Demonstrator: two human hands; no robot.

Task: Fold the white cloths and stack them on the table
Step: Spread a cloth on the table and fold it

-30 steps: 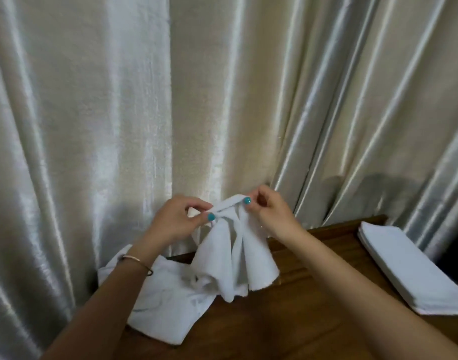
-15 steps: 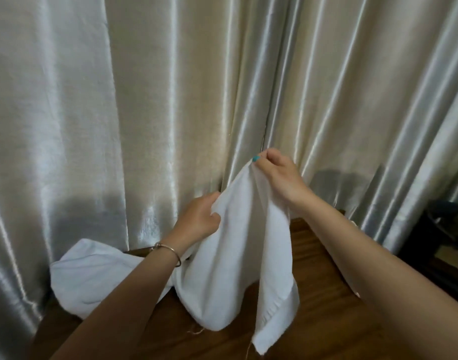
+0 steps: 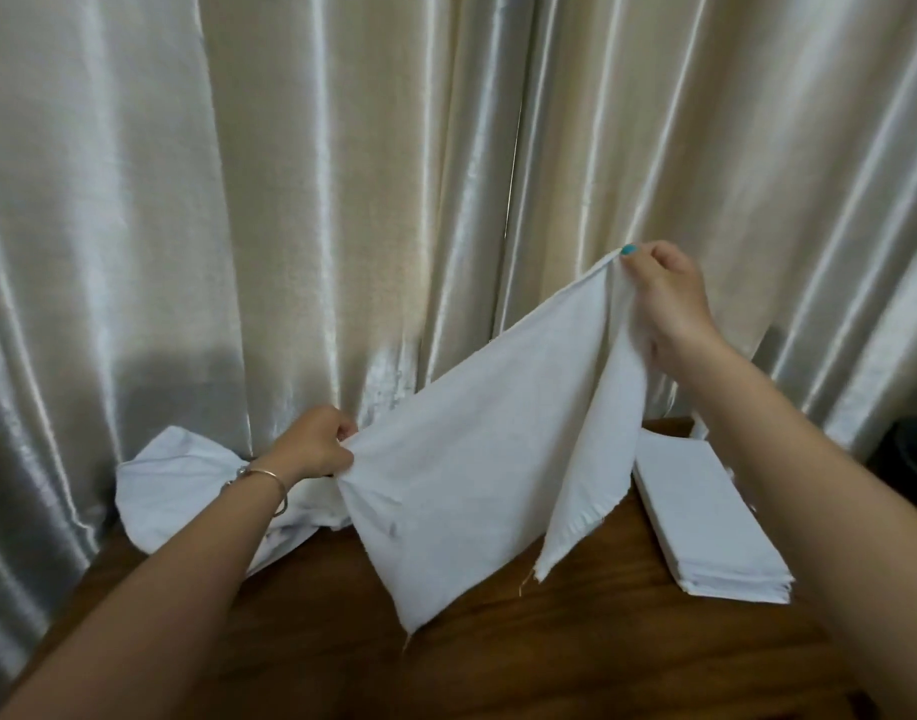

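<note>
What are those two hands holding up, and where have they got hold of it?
One white cloth, spread above the table. The right hand pinches its raised top corner; the left hand grips its lower left edge.

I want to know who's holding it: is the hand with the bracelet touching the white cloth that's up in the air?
Touching. The head view shows the left hand pinching the edge of the raised cloth between its fingers.

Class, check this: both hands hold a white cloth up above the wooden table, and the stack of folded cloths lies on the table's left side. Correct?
Not quite. The head view shows the stack of folded cloths on the table's right side. The left hand and right hand do hold up the white cloth.
</note>
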